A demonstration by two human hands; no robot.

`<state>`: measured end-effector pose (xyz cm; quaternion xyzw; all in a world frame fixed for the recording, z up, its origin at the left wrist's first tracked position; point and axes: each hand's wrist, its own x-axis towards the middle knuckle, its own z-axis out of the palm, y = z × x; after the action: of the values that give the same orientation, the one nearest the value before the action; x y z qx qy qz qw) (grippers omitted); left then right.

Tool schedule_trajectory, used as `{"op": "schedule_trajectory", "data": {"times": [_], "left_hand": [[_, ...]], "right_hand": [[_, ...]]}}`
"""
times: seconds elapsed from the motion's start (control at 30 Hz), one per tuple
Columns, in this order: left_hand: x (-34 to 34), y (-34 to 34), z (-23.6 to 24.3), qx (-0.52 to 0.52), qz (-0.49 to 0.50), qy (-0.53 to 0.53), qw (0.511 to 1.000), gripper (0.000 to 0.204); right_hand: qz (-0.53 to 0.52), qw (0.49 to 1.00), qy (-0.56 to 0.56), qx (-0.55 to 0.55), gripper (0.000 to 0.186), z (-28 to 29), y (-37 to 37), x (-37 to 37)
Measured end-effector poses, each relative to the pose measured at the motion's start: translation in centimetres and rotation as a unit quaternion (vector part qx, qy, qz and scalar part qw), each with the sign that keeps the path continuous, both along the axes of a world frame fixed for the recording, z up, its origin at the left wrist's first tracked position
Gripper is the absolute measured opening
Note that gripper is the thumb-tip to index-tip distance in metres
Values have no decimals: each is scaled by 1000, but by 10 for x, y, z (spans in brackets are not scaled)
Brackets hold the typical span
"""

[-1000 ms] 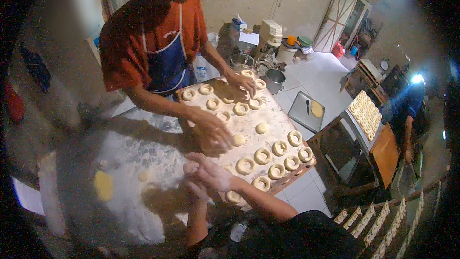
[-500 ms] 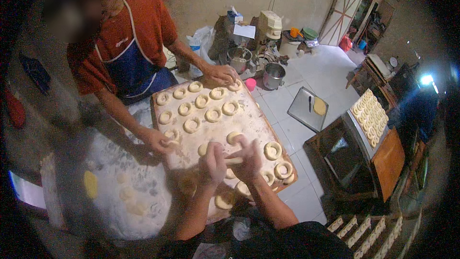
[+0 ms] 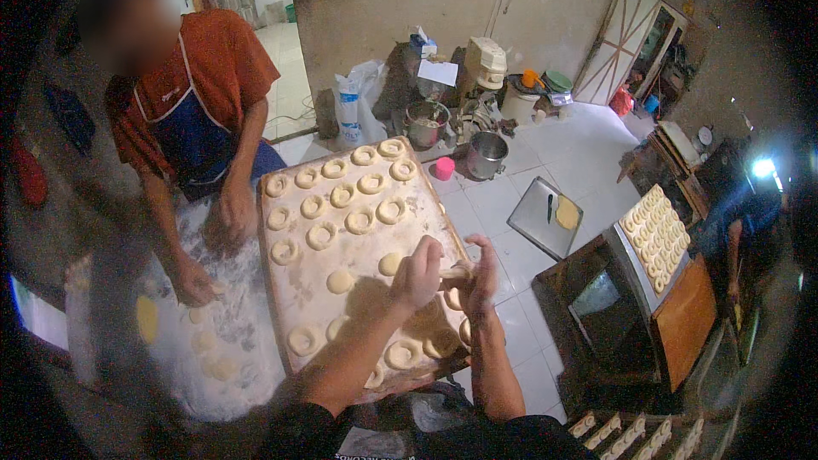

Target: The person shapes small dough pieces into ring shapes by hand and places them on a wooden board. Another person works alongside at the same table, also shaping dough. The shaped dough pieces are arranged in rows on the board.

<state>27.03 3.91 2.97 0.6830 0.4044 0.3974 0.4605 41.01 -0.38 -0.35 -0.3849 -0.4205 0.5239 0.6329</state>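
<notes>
Above floured wooden board (image 3: 294,290), both hands (image 3: 417,273) (image 3: 480,277) stretching soft dough ring (image 3: 454,273)

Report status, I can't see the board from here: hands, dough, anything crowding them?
Left hand and right hand both pinching one pale dough piece above the floured wooden board. Ring-shaped dough pieces lie close below. Co-worker's hands apart, at the board's far edge.

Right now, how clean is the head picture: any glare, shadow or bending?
Head view: a bright lamp flares at the right; corners fall dark; the floured board bows under fisheye; both hands, left hand and right hand, cast a shadow on it.
</notes>
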Motion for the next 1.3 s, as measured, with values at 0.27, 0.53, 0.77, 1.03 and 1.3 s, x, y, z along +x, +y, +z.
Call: {"op": "schedule_trajectory", "data": {"times": [0.27, 0.53, 0.77, 1.03, 1.3], "left_hand": [[39, 81, -9, 66, 38, 325, 943, 40], [14, 61, -1, 89, -17, 470, 878, 69], [-2, 57, 24, 56, -53, 474, 877, 63], [-130, 11, 21, 39, 139, 521, 842, 54], [-209, -38, 45, -37, 70, 308, 948, 32]], "right_hand": [[-130, 913, -353, -158, 78, -26, 81, 41], [-71, 799, -572, -171, 84, -64, 77, 57], [-73, 735, -639, -213, 79, -6, 57, 27], [9, 707, -706, 38, 40, -30, 68, -51], [-42, 707, -701, -79, 25, -72, 104, -73]]}}
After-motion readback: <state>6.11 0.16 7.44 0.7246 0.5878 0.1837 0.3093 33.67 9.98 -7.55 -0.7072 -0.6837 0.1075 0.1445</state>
